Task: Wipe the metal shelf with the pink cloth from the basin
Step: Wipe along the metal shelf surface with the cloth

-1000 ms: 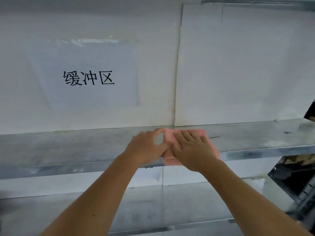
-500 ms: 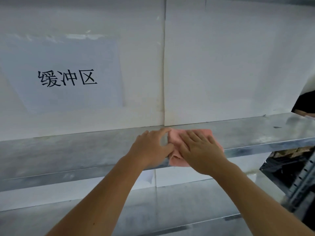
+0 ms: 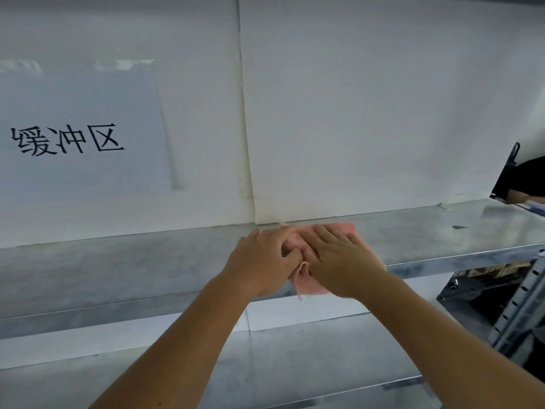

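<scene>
The pink cloth [image 3: 306, 283] lies on the grey metal shelf [image 3: 118, 261], its near edge hanging over the shelf's front lip. My right hand [image 3: 339, 258] presses flat on top of it with fingers spread. My left hand [image 3: 262, 261] pinches the cloth's left edge between thumb and fingers. Both hands cover most of the cloth. The basin is not in view.
White boards form the back wall behind the shelf, with a paper sign [image 3: 73, 137] on the left. A lower metal shelf [image 3: 295, 364] runs below. A perforated upright post [image 3: 522, 305] stands at the right, and another person's dark sleeve [image 3: 528, 178] shows beyond the shelf's right end.
Both hands have pushed the cloth farther back toward the wall. The view has shifted right, so the sign sits farther left in the picture.
</scene>
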A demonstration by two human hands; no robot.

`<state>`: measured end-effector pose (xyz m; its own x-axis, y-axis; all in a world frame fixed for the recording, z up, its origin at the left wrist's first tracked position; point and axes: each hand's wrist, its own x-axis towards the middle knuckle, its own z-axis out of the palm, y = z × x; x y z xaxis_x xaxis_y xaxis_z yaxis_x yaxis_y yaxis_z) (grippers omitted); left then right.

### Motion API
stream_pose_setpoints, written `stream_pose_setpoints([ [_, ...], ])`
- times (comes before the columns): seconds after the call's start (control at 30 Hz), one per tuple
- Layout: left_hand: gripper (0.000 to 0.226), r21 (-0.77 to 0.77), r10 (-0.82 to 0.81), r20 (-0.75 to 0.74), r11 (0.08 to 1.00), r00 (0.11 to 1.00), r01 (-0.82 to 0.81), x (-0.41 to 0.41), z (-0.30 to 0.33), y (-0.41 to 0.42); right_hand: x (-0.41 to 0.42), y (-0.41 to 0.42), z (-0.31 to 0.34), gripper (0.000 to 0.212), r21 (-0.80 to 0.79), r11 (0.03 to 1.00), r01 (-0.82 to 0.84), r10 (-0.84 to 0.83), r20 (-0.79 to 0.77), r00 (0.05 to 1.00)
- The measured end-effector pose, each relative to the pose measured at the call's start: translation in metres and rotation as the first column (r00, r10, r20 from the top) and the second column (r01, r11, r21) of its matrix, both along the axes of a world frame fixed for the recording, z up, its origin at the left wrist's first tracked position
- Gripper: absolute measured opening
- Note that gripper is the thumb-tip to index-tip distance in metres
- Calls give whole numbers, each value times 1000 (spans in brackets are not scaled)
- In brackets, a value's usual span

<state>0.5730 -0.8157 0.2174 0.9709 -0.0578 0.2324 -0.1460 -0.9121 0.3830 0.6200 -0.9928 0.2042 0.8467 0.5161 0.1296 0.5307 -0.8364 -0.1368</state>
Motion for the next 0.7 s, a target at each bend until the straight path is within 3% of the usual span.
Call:
stream_pose_setpoints([
  [0.13, 52, -22, 46, -30, 999, 999, -46, 10, 2, -10, 17, -8, 19, 118, -334, 936, -111, 117, -4, 993],
  [0.17, 49, -30, 49, -31, 998, 998, -50, 12, 2, -11, 17, -15, 16, 114, -370, 921, -120, 133, 10, 991],
  [0.27, 44, -32, 40, -17, 999, 999, -40, 16, 0, -13, 10, -42, -2, 73, -416, 901, -122, 166, 71, 984],
  [0.3, 44, -25, 34, -13, 999, 999, -34, 18, -1, -15, 8, -49, -6, 70, -426, 896, -123, 164, 61, 984],
  [0.4, 44, -4, 35, -13, 999, 999, -35, 22, -3, -20, 21, -52, -1, 86, -379, 915, -136, 152, 12, 988],
  [0.63, 48, 3, 25, -26, 1000, 999, -25, 29, 0, -32, 35, -52, 8, 72, -298, 952, -75, 80, 5, 997],
  [0.7, 48, 6, 13, -15, 1000, 1000, -13, 31, 0, -36, 22, -67, -2, 82, -327, 941, -82, 101, 43, 994],
])
